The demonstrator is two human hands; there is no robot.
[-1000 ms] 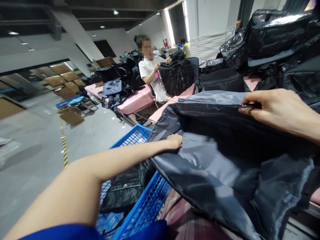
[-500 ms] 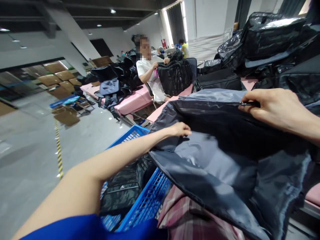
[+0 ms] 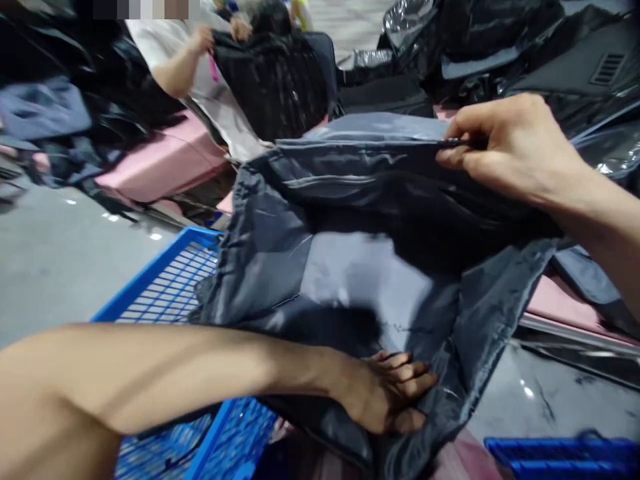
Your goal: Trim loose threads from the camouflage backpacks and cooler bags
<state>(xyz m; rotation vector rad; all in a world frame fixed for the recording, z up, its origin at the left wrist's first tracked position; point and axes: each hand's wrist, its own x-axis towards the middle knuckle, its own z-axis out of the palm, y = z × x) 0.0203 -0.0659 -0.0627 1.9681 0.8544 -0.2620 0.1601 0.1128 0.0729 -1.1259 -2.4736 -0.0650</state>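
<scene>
A large fabric bag (image 3: 367,270) with a shiny grey-blue lining gapes toward me in the middle of the head view, its inside showing. At its far upper edge, my right hand (image 3: 500,150) is closed with the rim pinched between thumb and fingers. Down at the near side, my left hand (image 3: 387,393) reaches into the mouth. Its fingers are stretched out flat against the lining of the near wall. Raw, frayed seam edges run along the bag's right side. The outside of the bag is mostly hidden.
A blue plastic basket (image 3: 165,280) stands at lower left under my arm; another blue edge (image 3: 565,457) shows at lower right. Across from me a person in white (image 3: 215,87) holds a black bag (image 3: 273,80) by pink-topped tables (image 3: 165,157). Dark bags pile up at upper right.
My left hand has moved from the bag's left edge down and right, onto the near inner wall. My right hand keeps hold of the rim. The view has tilted downward.
</scene>
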